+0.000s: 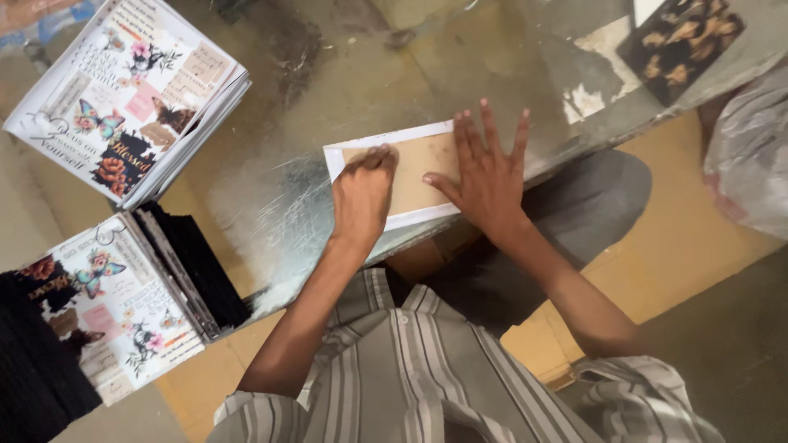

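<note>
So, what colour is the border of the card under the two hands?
White, around a tan middle; the card shows in the head view.
</note>
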